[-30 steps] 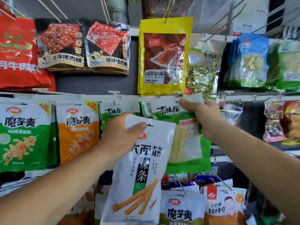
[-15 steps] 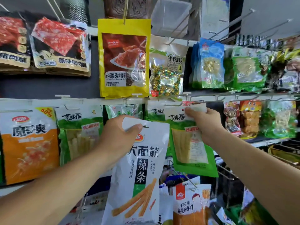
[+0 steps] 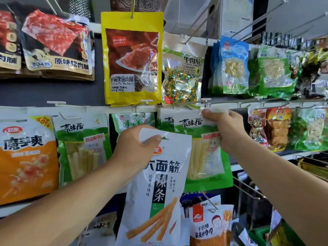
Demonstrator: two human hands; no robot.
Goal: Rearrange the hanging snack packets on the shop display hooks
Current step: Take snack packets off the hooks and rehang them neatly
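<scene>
My left hand (image 3: pixel 132 148) grips the top edge of a white snack packet (image 3: pixel 158 192) printed with orange sticks, held off the hooks in front of the display. My right hand (image 3: pixel 225 128) pinches the white top of a green packet of pale strips (image 3: pixel 205 157), raised to the end of a wire hook (image 3: pixel 205 102) on the middle rail. Whether the packet's hole is on the hook is hidden by my fingers. Another green packet of the same kind (image 3: pixel 83 150) hangs further left.
A yellow meat packet (image 3: pixel 132 57) and a bag of green-gold sweets (image 3: pixel 181 73) hang above. Orange packets (image 3: pixel 26 157) hang at the left, green and blue bags (image 3: pixel 273 71) at the right. Bare hooks (image 3: pixel 248 189) stick out below right, over more packets (image 3: pixel 209 226).
The view swung right along the rack. My right hand carried the green packet rightward and up to the hook end. My left hand kept its hold on the white packet.
</scene>
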